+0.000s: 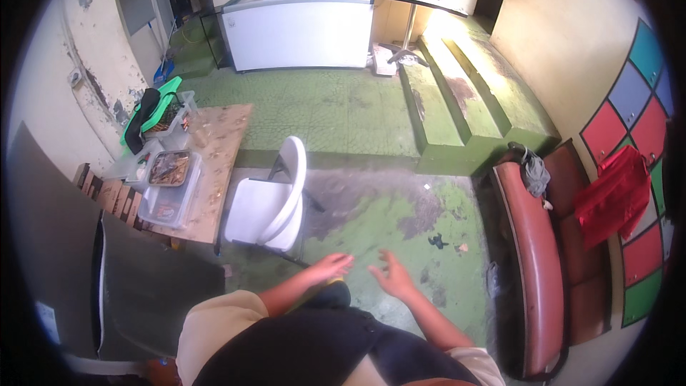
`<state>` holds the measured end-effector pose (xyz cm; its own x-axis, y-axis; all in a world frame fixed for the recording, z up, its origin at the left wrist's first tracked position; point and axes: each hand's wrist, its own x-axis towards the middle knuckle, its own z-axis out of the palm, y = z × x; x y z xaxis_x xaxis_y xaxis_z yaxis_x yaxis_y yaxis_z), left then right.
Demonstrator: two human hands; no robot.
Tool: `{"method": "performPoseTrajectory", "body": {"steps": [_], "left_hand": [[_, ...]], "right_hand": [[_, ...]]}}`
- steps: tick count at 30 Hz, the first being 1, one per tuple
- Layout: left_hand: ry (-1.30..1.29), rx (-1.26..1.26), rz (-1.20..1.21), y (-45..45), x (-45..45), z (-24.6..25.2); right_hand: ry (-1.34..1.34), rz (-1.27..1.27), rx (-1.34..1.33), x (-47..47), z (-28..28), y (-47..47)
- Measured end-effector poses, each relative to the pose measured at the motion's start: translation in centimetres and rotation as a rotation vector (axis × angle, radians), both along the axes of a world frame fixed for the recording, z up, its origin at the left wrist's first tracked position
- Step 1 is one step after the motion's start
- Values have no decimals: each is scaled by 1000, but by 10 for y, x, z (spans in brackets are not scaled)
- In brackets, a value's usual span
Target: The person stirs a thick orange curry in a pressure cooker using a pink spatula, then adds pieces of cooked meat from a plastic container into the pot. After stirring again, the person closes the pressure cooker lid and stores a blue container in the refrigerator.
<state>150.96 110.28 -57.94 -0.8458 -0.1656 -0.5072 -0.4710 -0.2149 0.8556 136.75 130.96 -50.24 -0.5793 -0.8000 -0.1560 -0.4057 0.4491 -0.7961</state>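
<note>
My left hand (333, 266) reaches out above the worn green floor (375, 214), its fingers apart and nothing in it. To its right, my right hand (394, 277) is also empty, with thumb and fingers spread. A gap lies between the two hands. Nearest to my left hand stands a white folding chair (262, 209), beside a wooden table (225, 145). On the table are a tray of brown pieces (170, 168), a lidded clear plastic container (166, 206) and a clear bin with a green lid (170, 97).
A padded red bench (536, 262) runs along the right, with a grey cloth and red fabric (613, 193) by it. Green steps (455, 91) rise at the back right, near a white chest freezer (300, 35). A dark appliance or cabinet (161, 284) stands at the lower left.
</note>
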Motion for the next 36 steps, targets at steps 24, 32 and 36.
{"method": "performPoseTrajectory", "body": {"steps": [24, 32, 36], "left_hand": [[463, -828, -465, -400, -527, 145], [346, -780, -304, -586, -710, 184], [234, -791, -274, -670, -780, 275]], "right_hand": [[224, 215, -145, -537, 33, -472], [171, 577, -71, -736, 43, -693], [67, 563, -151, -800, 115, -777]]}}
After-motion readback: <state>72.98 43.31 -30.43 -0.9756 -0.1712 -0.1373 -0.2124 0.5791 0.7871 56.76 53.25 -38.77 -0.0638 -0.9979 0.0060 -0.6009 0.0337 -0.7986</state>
